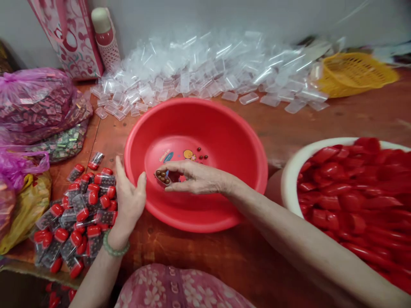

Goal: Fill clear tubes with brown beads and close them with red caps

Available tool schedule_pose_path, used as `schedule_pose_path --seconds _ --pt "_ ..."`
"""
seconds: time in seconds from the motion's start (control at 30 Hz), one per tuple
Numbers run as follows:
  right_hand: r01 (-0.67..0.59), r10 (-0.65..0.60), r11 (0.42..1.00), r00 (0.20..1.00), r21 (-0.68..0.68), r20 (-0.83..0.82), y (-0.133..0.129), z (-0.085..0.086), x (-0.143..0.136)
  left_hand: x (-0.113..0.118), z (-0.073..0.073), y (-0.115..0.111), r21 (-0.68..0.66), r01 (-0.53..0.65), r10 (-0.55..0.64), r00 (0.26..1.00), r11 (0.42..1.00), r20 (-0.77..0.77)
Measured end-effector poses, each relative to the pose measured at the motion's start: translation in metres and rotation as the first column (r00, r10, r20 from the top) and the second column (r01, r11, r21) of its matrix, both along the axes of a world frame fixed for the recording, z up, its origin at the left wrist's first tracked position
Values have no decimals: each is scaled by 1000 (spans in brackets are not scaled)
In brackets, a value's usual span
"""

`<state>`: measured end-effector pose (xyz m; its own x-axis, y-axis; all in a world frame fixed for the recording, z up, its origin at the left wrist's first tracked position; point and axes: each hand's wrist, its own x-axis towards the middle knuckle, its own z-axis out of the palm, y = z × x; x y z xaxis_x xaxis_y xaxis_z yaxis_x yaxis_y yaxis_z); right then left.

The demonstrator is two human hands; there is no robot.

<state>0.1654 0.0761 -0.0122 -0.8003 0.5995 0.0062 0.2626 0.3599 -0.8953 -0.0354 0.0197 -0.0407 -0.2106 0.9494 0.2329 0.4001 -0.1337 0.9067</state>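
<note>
My right hand (pixel 199 176) is over the red basin (pixel 237 128), its thumb and fingers closed around a small clear plastic container (pixel 158 178) with several brown balls at its open end. A few more brown balls (pixel 201 157) lie on the basin floor, near a printed cartoon. At the basin's left rim, my left hand (pixel 130 196) is open, fingers up and thumb apart, with nothing in it. Beside that hand is a pile of filled clear boxes with red caps (pixel 80 209).
Clear plastic cases (pixel 208 81) are heaped along the wall. To the right stands a white tub (pixel 290 188) of red plastic caps (pixel 346 184), below a yellow basket (pixel 356 77). Purple bags (pixel 35 102), a gift bag (pixel 69 40) and a bottle (pixel 105 40) occupy the left.
</note>
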Motion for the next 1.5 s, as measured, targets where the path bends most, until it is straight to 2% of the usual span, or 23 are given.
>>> schedule_pose_path --seconds 0.07,0.1,0.13,0.17,0.23,0.33,0.4,0.5,0.6,0.7,0.87,1.0,1.13,1.27,1.5 --pt "14 -15 997 1000 75 4 -2 11 5 -3 6 -6 145 86 -37 949 986 -312" --pt "19 -19 994 1000 106 -3 -3 16 7 -4 10 -8 143 181 -114 916 973 -385" --pt "24 -24 991 1000 131 -6 -4 21 8 -3 14 -10 96 290 -234 893 952 -386" --pt "29 -29 988 1000 153 -6 -6 25 9 -2 17 -11 28 387 -359 878 922 -317" --pt "28 -26 980 1000 199 -10 -9 31 9 2 22 -11 -81 534 -538 842 842 -47" --pt "7 7 970 998 242 -57 -15 35 7 9 25 -7 -75 646 -602 742 760 296" --pt "35 -13 968 996 249 -90 -19 35 5 14 25 -4 -46 642 -574 713 765 403" --pt "156 -129 953 985 258 -118 -24 32 2 17 25 -4 -30 593 -513 719 804 468" --pt "238 -202 913 969 332 -140 -27 30 0 16 26 -4 -38 551 -485 764 834 425" --pt "224 -182 881 973 417 -138 -29 28 -2 12 27 -4 -88 559 -500 793 825 350" --pt "325 -265 864 943 385 -202 -32 22 0 11 28 -4 -95 591 -521 766 801 375" --pt "329 -275 883 941 336 -198 -34 19 2 14 26 -3 -88 603 -521 745 793 417" --pt "327 -266 862 942 388 -203 -35 22 2 15 26 -3 -56 589 -509 739 806 441" --pt "347 -283 838 936 420 -209 -38 24 -1 15 29 -4 -46 605 -512 709 795 485" --pt "341 -269 841 937 420 -221 -44 25 -4 12 25 -6 -57 604 -512 718 795 471"
